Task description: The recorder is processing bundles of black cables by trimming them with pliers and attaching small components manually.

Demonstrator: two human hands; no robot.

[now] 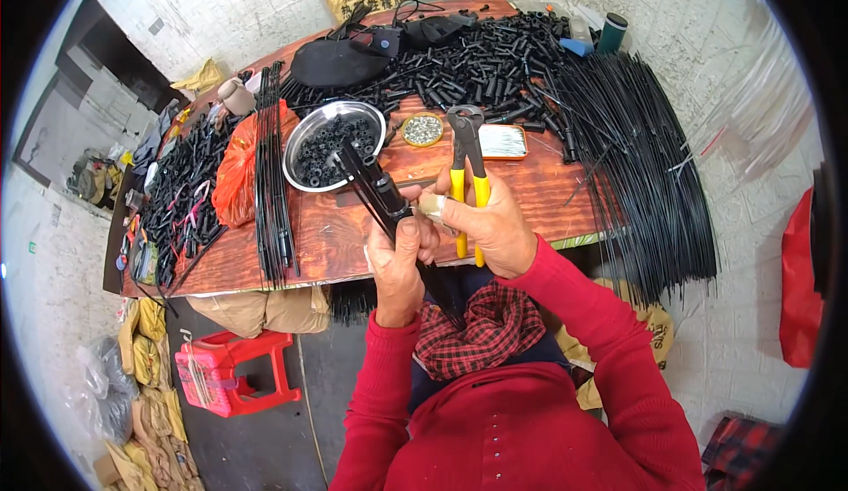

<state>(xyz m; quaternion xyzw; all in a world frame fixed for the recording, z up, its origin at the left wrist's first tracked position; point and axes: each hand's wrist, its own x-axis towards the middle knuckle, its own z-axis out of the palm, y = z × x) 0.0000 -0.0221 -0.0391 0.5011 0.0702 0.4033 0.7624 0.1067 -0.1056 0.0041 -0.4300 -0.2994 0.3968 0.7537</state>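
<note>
Left grip (pixel 399 268) wrapped round black rod bundle (pixel 383 194), ends jutting above; right grip (pixel 496 222) holding yellow-handled pliers (pixel 458 184), jaws up.

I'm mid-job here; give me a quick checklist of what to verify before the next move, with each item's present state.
1. Left hand gripping the black rod bundle: ok, fingers around it.
2. Right hand holding the yellow-handled pliers: ok.
3. Pliers' head apart from the bundle: ok, it points away over the table.
4. Right fingertips' exact contact with the bundle: cannot tell, partly hidden.
5. Metal bowl upright with its black pieces inside: ok.
6. Round dish uncovered: ok, small shiny pieces show.
</note>
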